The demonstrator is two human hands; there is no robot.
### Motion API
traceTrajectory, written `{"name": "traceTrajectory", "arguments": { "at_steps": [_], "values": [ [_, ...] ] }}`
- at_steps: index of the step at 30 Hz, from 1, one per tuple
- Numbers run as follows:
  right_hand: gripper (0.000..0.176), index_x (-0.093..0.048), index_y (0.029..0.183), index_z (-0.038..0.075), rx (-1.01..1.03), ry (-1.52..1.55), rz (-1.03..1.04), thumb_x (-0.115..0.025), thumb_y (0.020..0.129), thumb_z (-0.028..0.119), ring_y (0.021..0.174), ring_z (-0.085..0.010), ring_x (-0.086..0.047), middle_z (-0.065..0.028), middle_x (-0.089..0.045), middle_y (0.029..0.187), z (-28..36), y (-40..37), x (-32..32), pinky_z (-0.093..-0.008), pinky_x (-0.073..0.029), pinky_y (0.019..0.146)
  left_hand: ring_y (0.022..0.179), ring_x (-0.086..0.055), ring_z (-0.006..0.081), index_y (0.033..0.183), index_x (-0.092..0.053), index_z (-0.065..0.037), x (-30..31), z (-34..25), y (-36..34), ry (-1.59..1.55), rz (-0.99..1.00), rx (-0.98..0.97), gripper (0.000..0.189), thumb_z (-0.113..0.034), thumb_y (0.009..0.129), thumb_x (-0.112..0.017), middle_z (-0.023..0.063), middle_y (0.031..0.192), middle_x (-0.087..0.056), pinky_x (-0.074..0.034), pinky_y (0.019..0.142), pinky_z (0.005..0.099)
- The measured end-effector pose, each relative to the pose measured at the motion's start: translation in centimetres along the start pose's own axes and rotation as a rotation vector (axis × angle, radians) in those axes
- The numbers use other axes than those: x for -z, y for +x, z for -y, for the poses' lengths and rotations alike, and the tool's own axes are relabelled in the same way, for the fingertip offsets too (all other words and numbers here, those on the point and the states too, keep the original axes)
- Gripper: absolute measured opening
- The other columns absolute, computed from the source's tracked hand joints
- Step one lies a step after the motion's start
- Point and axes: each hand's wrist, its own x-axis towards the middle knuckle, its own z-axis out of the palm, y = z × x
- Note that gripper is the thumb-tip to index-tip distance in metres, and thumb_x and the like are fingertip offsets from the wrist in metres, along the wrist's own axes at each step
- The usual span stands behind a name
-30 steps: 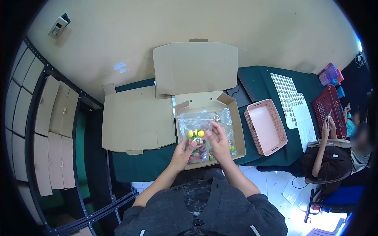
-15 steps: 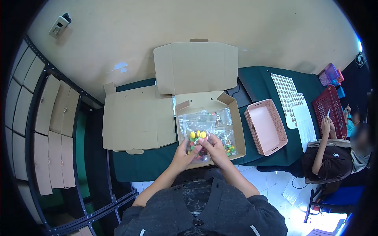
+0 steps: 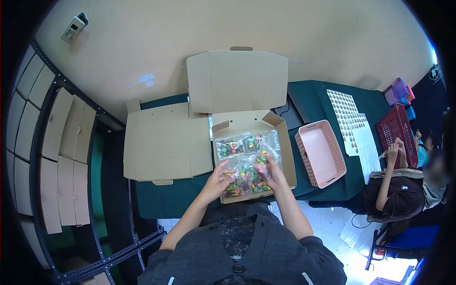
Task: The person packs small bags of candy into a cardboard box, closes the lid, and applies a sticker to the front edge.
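Note:
An open cardboard box (image 3: 289,161) with its lid raised holds several clear bags of colourful round candies. Two bags lie along the back of the box, one of them a bag (image 3: 230,147) at the back left. Over the front left bag (image 3: 236,187), my left hand (image 3: 219,179) rests at its edge with fingers apart. My right hand (image 3: 273,175) has its fingers around the upper part of a candy bag (image 3: 261,160) at the front right. Where the front bags overlap, their borders are hard to make out.
A flattened cardboard box (image 3: 166,140) lies left, and a pink basket (image 3: 322,154) stands right. Beyond are sticker sheets (image 3: 346,118) and a red basket (image 3: 396,135). A co-worker (image 3: 399,190) sits at the right. Shelves with boxes (image 3: 61,156) stand at the far left.
The bag that both hands held up is down among the others in the box. My hands have moved apart, the left one opening, and the back left bag has come into view.

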Motion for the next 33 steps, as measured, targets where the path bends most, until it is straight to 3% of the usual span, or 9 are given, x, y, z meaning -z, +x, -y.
{"name": "traceTrajectory", "arguments": {
  "at_steps": [7,8,11,15,22,27,29,31,33],
  "values": [
    [0.034,-0.05,0.111,0.002,0.171,-0.153,0.019,-0.062,0.082,0.013,0.088,-0.0186,-0.06,-0.0096,-0.06,0.096,-0.8,-1.4,0.1,-0.0292,-0.048,0.078,0.104,-0.053,0.0223,0.126,-0.039,-0.001,-0.7,1.3,0.5,0.392,0.2,0.175,0.042,-0.018,0.089,-0.049,0.0152,0.117,-0.05,-0.039,0.092,0.0322],
    [0.034,-0.052,0.11,0.001,0.16,-0.473,0.042,-0.063,0.08,0.012,0.086,-0.017,-0.06,-0.0094,-0.06,0.095,-0.8,-1.5,0.7,-0.0279,-0.048,0.076,0.116,-0.043,0.0296,0.125,-0.041,-0.002,-0.4,4.3,0.8,0.674,0.281,-0.161,0.044,-0.019,0.087,-0.052,0.0175,0.126,-0.043,-0.033,0.098,0.0362],
    [0.037,-0.052,0.108,-0.003,0.275,-0.852,-0.053,-0.066,0.078,0.014,0.081,-0.0139,-0.059,-0.0093,-0.061,0.094,0.0,-1.6,1.1,-0.0268,-0.046,0.072,0.125,-0.032,0.0351,0.124,-0.044,-0.004,-1.0,5.0,0.9,0.944,0.481,-0.27,0.043,-0.023,0.086,-0.052,0.0165,0.135,-0.036,-0.027,0.103,0.045],
    [0.041,-0.05,0.115,-0.003,0.51,-0.707,-0.244,-0.06,0.085,0.022,0.081,-0.0149,-0.057,-0.0106,-0.061,0.096,-0.1,0.2,3.4,-0.0276,-0.046,0.074,0.128,-0.03,0.0361,0.123,-0.046,-0.008,-1.6,4.7,0.7,1.272,0.501,-0.034,0.041,-0.026,0.087,-0.05,0.0157,0.137,-0.034,-0.024,0.105,0.0491],
    [0.037,-0.05,0.12,0.005,0.183,-0.896,-0.107,-0.053,0.09,0.027,0.08,-0.0087,-0.053,-0.0009,-0.057,0.09,-4.2,0.4,4.6,-0.0237,-0.045,0.069,0.1,-0.054,0.0344,0.102,-0.055,-0.005,-1.3,4.2,0.6,1.198,0.362,-0.042,0.024,-0.019,0.084,-0.049,0.0159,0.106,-0.057,-0.04,0.088,0.0487],
    [0.033,-0.056,0.11,0.001,0.34,-1.291,-0.009,-0.06,0.085,0.022,0.064,-0.0101,-0.055,-0.0053,-0.059,0.071,-7.1,0.3,4.6,-0.0252,-0.045,0.06,0.081,-0.058,0.0333,0.087,-0.055,-0.001,-0.7,3.2,0.6,1.148,0.085,-0.085,0.013,-0.009,0.08,-0.047,0.0166,0.095,-0.057,-0.047,0.066,0.0435],
    [0.033,-0.057,0.108,0.0,0.464,-1.289,-0.035,-0.061,0.083,0.022,0.06,-0.0119,-0.056,-0.0073,-0.059,0.068,-8.0,0.6,4.3,-0.0263,-0.045,0.058,0.089,-0.057,0.0354,0.102,-0.054,-0.001,-1.0,2.3,1.0,1.121,0.089,-0.057,0.028,-0.006,0.075,-0.052,0.0207,0.104,-0.054,-0.046,0.077,0.0439],
    [0.036,-0.056,0.107,-0.002,0.437,-1.361,-0.138,-0.063,0.082,0.023,0.062,-0.0166,-0.058,-0.0102,-0.06,0.07,-6.9,-1.2,1.9,-0.0289,-0.046,0.059,0.1,-0.052,0.0373,0.107,-0.051,-0.001,-1.3,3.7,1.4,0.991,-0.007,-0.432,0.033,-0.008,0.075,-0.055,0.0215,0.113,-0.049,-0.044,0.085,0.0414],
    [0.033,-0.057,0.106,-0.003,0.441,-1.353,-0.211,-0.06,0.083,0.022,0.066,-0.022,-0.06,-0.0136,-0.06,0.071,-6.7,-1.1,1.8,-0.0316,-0.046,0.062,0.115,-0.041,0.0392,0.117,-0.046,-0.004,-1.5,4.2,1.4,1.009,0.08,-0.377,0.046,-0.014,0.075,-0.061,0.0216,0.124,-0.041,-0.037,0.096,0.0428]
  ]
}}
